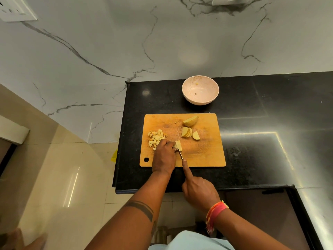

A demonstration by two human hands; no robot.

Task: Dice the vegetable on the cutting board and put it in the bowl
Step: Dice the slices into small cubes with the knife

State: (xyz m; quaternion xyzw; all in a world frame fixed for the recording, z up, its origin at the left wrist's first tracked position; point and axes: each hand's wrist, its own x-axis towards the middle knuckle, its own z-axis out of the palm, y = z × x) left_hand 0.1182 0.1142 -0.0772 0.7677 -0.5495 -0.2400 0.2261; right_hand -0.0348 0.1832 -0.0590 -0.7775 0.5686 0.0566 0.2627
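On the wooden cutting board (pixel 203 154), near its front-left part, a stack of potato slices (pixel 178 145) is being pinned down by the left hand (pixel 164 156), its fingers curled over the stack. A knife (pixel 180 154) is being gripped by the right hand (pixel 197 191), the index finger being stretched along the blade's spine, and the blade is being pressed against the stack. Diced cubes (pixel 155 138) are being kept in a heap just left of the left hand. Further slices (pixel 189 132) and an uncut potato half (pixel 190 121) are lying toward the board's far side. Behind the board, on the black counter (pixel 270 141), a pale bowl (pixel 200 90) is standing, only tiny scraps being visible inside.
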